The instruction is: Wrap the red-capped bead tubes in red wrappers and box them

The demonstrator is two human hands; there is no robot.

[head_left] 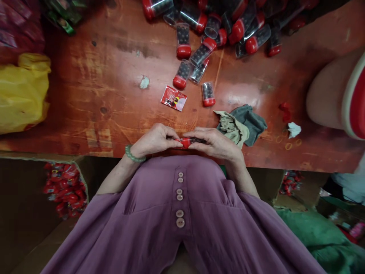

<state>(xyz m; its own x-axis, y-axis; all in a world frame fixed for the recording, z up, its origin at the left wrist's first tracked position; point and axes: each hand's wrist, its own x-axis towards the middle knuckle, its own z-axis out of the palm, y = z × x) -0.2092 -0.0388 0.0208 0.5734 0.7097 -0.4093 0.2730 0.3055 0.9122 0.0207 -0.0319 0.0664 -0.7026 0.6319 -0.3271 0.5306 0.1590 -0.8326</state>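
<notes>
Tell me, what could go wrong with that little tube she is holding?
1. Both hands, the left hand and the right hand, grip the small clear plastic tube with a red cap right at the edge of the worn red wooden table. If it slips, it may drop off the table.
2. If the cap pops off, the dark round balls inside might spill.

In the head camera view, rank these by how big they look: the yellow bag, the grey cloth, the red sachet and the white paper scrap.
1. yellow bag, partly cut off at the left edge
2. grey cloth
3. red sachet
4. white paper scrap
</notes>
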